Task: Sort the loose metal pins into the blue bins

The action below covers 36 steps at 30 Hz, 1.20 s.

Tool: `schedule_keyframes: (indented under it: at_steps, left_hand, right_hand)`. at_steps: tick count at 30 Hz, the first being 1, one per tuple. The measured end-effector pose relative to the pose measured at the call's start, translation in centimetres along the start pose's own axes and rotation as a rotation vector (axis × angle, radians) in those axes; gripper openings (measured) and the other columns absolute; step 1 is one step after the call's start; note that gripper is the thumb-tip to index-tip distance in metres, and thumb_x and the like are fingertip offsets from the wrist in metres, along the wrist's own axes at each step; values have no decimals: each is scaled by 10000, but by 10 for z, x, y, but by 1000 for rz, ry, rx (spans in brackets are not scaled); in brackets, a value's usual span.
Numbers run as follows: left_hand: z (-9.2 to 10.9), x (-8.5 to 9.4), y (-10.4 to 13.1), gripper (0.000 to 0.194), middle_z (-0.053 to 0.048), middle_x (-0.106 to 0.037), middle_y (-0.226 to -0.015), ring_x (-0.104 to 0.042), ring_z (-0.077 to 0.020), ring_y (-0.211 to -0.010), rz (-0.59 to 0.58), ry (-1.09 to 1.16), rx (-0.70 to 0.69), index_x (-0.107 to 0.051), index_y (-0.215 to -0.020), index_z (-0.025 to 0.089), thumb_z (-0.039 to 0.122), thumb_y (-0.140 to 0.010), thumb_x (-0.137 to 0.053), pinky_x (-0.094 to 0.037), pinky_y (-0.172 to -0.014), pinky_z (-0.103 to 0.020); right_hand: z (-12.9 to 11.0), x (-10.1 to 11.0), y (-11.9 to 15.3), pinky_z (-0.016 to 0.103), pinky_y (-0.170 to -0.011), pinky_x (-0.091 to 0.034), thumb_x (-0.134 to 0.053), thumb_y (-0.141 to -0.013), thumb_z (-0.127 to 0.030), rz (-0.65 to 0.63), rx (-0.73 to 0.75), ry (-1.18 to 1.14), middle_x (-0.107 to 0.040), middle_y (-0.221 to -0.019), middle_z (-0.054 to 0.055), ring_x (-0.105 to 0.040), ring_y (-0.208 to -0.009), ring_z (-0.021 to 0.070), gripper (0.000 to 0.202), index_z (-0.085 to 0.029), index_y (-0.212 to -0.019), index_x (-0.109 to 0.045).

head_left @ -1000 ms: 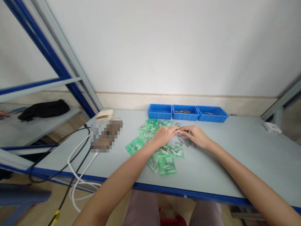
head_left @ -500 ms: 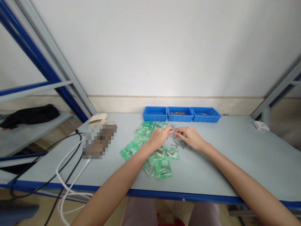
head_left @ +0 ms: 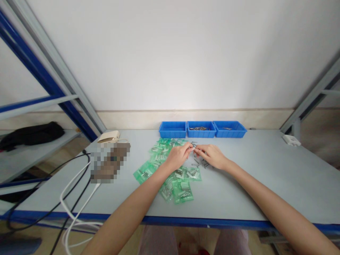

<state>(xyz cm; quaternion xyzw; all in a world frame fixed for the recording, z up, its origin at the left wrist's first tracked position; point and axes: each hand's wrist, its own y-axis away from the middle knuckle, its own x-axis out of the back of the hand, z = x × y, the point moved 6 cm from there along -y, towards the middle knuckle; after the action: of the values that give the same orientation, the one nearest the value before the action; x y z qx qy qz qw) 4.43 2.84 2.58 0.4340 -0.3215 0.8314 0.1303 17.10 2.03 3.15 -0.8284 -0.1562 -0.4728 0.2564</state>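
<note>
Wall (head_left: 186, 60): rises white behind everything.
Desk (head_left: 252, 184): stretches nearly across the view, grey with a blue front edge.
Bags (head_left: 183, 191): lie green and see-through, overlapping around the left hand and partly hidden by its forearm; hold white and metal pieces.
Bins (head_left: 201, 134): stand blue, three in a row near the wall; carry slim metal pieces in the middle one, only a few in the right one.
Cables (head_left: 69, 210): droop white and black over the front edge, on the left.
Right hand (head_left: 212, 156): bends thumb and forefinger in to meet the left fingertips; cannot tell whether pinching or merely touching.
Left hand (head_left: 177, 156): pinches between thumb and forefinger, beside the bags.
Box (head_left: 108, 137): sits cream-coloured at far left.
Block (head_left: 291, 140): lies white at far right.
Screws (head_left: 205, 163): lie loose in a heap, partly under the right hand; stray a little beyond the fingertips.
Scrap (head_left: 193, 149): shows white where both hands meet, held by the left; too small to identify.
</note>
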Motion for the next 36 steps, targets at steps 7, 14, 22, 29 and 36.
schedule_keyframes:
  at_steps: [7, 14, 22, 29, 36]
  left_hand:
    - [0, 4, -1, 309, 36, -531, -530, -506, -101, -511, 63, -60, 21, -544, -653, 178, 306, -902, -413, -329, -559, -200]
    - [0, 1, -1, 448, 12, -532, -502, -491, -100, -511, 60, -96, -13, -538, -533, 162, 355, -909, -389, -313, -558, -211]
    - [-3, 3, -2, 529, 7, -588, -534, -556, -111, -561, 22, 14, 20, -570, -556, 171, 399, -933, -278, -368, -628, -220]
    - [-2, 0, -2, 520, 19, -602, -535, -577, -114, -575, -32, 31, 32, -586, -572, 176, 402, -928, -282, -384, -641, -214]
    - [-6, 10, -3, 518, 11, -607, -540, -582, -122, -580, 28, 20, 53, -585, -568, 174, 391, -929, -282, -383, -632, -224]
  right_hand:
    - [-2, 3, 1, 218, -567, -303, -504, -837, -433, 67, 10, -13, -651, -746, -9, -519, -583, 108, 255, -223, -897, -635]
    - [-1, 5, 1, 217, -561, -282, -493, -846, -429, 86, 19, 32, -658, -773, -7, -528, -605, 104, 262, -220, -842, -653]
    - [3, 16, -2, 235, -614, -302, -292, -929, -414, 117, 26, 196, -651, -809, 30, -555, -718, 137, 403, -204, -862, -630]
    - [65, 82, -17, 304, -680, -289, -253, -935, -380, 354, -241, 621, -626, -818, 122, -532, -784, 201, 457, -151, -831, -635]
    - [90, 73, 2, 394, -829, -259, -390, -893, -401, 443, -298, 679, -581, -1081, 135, -470, -977, 258, 352, -179, -1107, -561]
